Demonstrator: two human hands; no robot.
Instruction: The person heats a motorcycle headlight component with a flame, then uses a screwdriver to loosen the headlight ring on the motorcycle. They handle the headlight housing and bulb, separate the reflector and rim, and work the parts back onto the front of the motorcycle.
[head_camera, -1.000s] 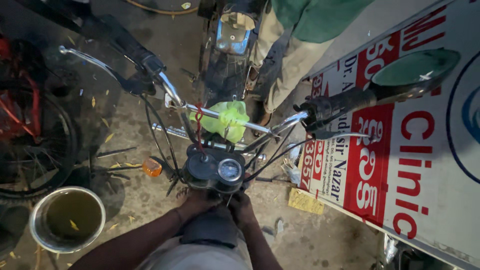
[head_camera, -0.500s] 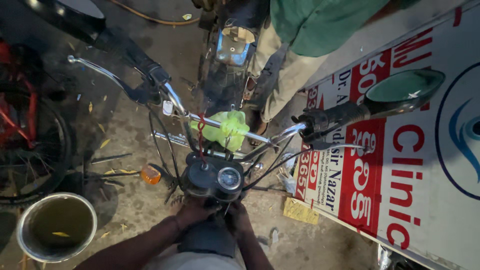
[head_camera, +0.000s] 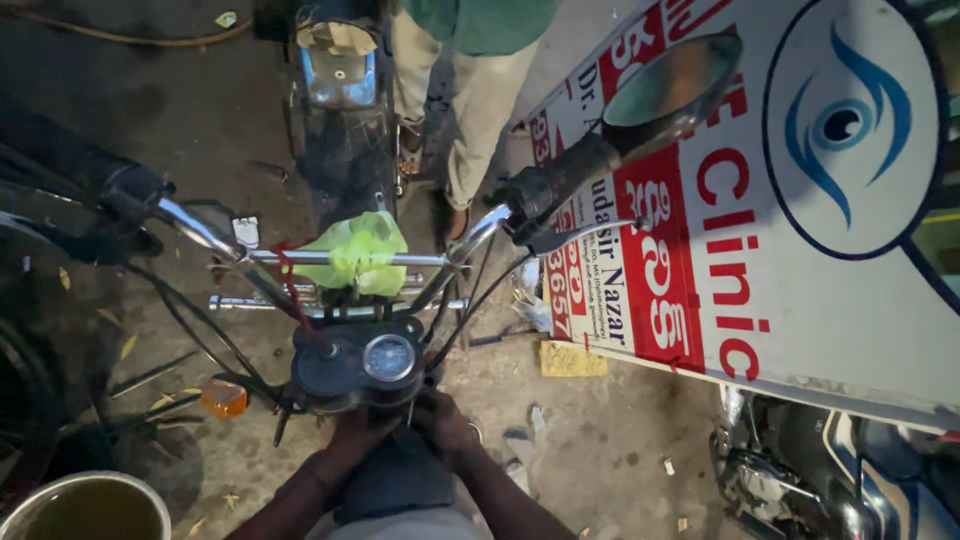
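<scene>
Low in the middle of the frame, both hands press against the underside of a motorbike's dark instrument cluster (head_camera: 352, 365), which carries 1 round dial on its right half. The left hand (head_camera: 355, 432) sits just below the cluster's lower left edge, its fingers curled up against the housing; the grip looks closed around the cluster's rim, though the fingertips are hidden behind it. The right hand (head_camera: 445, 425) lies beside it to the right, touching the lower right of the cluster, fingers bent and tucked under the housing; how tightly they clench cannot be told. The 2 hands are nearly touching each other.

Above the cluster runs the chrome handlebar (head_camera: 330, 258), with a crumpled green plastic bag (head_camera: 355, 250) wrapped at its middle. At its right end sit a black grip and lever (head_camera: 560, 190) and a mirror (head_camera: 670, 80) in the upper right. An orange indicator lamp (head_camera: 223, 397) hangs left of the cluster. A round bucket of murky liquid (head_camera: 85, 505) fills the lower left corner. A white signboard (head_camera: 800, 200) leans on the right, and another person's legs (head_camera: 460, 110) stand at the top centre.
</scene>
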